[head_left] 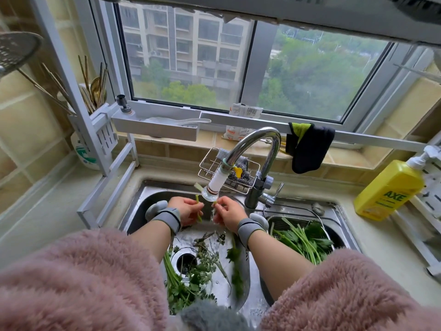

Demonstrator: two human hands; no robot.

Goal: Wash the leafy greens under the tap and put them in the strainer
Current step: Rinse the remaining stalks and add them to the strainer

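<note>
Both my hands are up under the tap's white nozzle, and water runs down between them. My left hand grips a pale green stalk. My right hand pinches the end of another stalk, whose leafy part hangs down into the left sink basin. More leafy greens lie loose on that basin's floor around the drain. The metal strainer sits in the right basin and holds several long-stemmed greens.
A wire sponge rack hangs behind the tap. A yellow dish-soap bottle stands on the counter at right, next to a white rack. A dark cloth hangs from the rail. Chopsticks in a holder stand at left.
</note>
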